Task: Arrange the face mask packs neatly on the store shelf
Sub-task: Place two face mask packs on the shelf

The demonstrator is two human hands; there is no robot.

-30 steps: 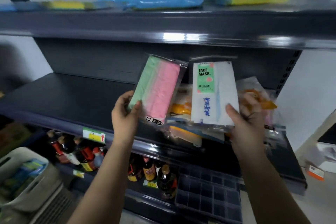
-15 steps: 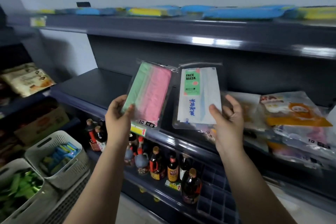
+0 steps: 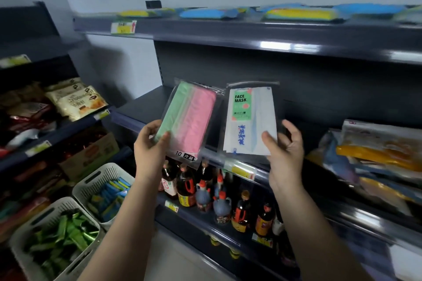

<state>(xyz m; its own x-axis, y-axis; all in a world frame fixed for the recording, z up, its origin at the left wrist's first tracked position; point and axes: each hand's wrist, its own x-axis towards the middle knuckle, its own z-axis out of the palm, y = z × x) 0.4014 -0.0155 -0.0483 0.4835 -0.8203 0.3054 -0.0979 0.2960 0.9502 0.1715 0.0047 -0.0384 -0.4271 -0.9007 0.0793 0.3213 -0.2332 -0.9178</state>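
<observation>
The left hand is pinching the lower corner of a clear pack of green and pink masks, while the right hand is gripping a white pack labelled FACE MASK. Both packs are standing upright side by side above the dark middle shelf.

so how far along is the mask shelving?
Early. Done: nothing visibly placed on the bare middle shelf. In hand: left hand holds the green-pink pack, right hand holds the white FACE MASK pack. Left: both, plus the jumbled pile of packs at right.
</observation>
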